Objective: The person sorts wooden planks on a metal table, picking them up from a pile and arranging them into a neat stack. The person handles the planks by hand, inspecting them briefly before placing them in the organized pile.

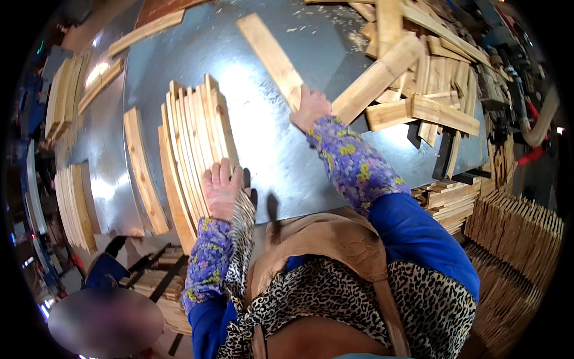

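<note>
My right hand point(311, 109) is closed on the near end of a pale wooden board point(269, 52). That board lies slanted over the metal tabletop point(272, 179), its other end pointing to the far left. My left hand point(221, 188) rests with fingers stretched out on the near end of a row of slats point(194, 128) packed side by side. Beside my right hand, another board point(378, 78) leans on the edge of a jumbled heap. Floral sleeves cover both my forearms.
A heap of loose boards point(439, 72) covers the far right of the table. A single slat point(145, 170) lies left of the row. More slat rows point(73, 206) stand farther left, near a person point(107, 269). Stacked wood point(514, 227) stands low at the right.
</note>
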{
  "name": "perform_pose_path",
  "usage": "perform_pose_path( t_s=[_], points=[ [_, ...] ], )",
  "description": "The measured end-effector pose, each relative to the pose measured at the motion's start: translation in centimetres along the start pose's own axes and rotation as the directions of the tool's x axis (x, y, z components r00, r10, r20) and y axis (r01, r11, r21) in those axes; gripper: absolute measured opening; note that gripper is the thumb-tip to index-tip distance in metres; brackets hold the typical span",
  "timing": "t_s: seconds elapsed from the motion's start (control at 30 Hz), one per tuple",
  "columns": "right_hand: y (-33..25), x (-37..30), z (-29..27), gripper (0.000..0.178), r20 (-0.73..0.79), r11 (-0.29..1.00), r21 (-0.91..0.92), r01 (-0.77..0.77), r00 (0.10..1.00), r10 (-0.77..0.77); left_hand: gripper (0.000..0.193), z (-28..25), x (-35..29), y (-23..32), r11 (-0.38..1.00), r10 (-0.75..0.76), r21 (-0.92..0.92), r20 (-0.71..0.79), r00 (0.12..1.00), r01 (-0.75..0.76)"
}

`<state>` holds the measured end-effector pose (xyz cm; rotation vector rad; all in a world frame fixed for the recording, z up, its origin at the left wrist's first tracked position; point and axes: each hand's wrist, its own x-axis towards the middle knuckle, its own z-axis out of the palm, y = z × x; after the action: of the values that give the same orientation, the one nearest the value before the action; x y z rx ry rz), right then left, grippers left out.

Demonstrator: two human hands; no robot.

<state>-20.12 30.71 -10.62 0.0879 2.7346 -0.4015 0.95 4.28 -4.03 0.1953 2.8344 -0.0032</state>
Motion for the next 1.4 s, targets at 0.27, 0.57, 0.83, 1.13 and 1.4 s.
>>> perform_pose_path(
  t_s=[0.27, 0.57, 0.83, 1.13, 1.4],
  points=[
    [21.8, -12.9, 4.3, 0.078, 0.311, 0.391, 0.919, -0.053, 0.709, -0.633, 0.093, -1.1, 8.7, 12.8, 0.876, 0.400, -0.079, -0.432, 0.808, -0.476],
    [37.1, -24.5, -7.8, 0.088, -0.317, -0.092, 0.941, 0.326, 0.943, 0.103, 0.044, -16.5, 16.9, 47.4, 0.552, 0.591, -0.611, -0.193, 0.783, -0.567],
    [56.1, -34.9, -5.1, 0.046, -0.130, -0.246, 0.843, 0.479, 0.624, 0.770, 0.089, -9.2, 23.8, 68.7, 0.473, 0.753, -0.304, -0.348, 0.559, -0.827],
    [73.4, -38.7, 4.2, 0.089, 0.151, -0.187, 0.967, 0.174, 0.201, 0.968, 0.111, -5.6, 29.8, 64.9, 0.860, 0.482, 0.225, -0.065, 0.874, -0.458],
    [70.3, -31.5, -4.1, 0.077, 0.239, -0.201, 0.833, -0.516, 0.007, 0.971, 0.108, -7.4, 29.8, 63.4, 0.928, 0.333, 0.176, -0.006, 0.943, -0.327]
  ],
)
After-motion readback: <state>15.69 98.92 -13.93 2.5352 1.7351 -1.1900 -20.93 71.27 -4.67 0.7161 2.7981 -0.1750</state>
